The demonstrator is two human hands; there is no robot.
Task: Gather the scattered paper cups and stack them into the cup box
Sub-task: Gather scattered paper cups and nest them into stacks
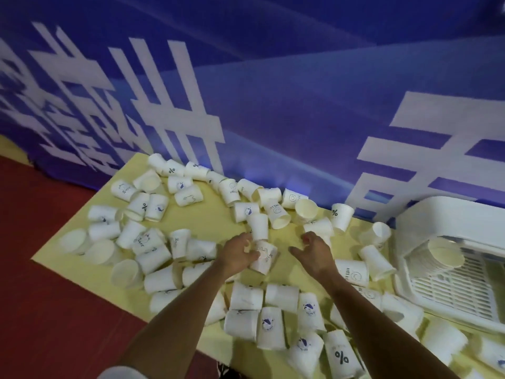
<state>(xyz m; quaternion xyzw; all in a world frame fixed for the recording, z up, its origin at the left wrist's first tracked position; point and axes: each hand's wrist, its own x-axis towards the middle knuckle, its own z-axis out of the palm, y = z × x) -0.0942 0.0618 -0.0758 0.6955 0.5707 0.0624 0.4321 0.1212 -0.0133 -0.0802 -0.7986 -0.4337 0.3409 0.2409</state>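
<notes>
Both my forearms reaching in, left hand [240,254] gripping a cup [263,258] lying rim toward me, right hand [314,253] open, empty, stacked cups [440,255] lying sideways in cup box [448,214].

Left hand [240,254] grips paper cup [263,258]; right hand [314,253] empty, fingers curled; stack in cup box [448,272].

event venue | blue printed banner [273,105] | red floor [41,296]

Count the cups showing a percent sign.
4. The far cup beside the banner; the left cup in the left cluster; the right cup towards the cup box; the near cup at the table's near edge. More marks may face away.
</notes>
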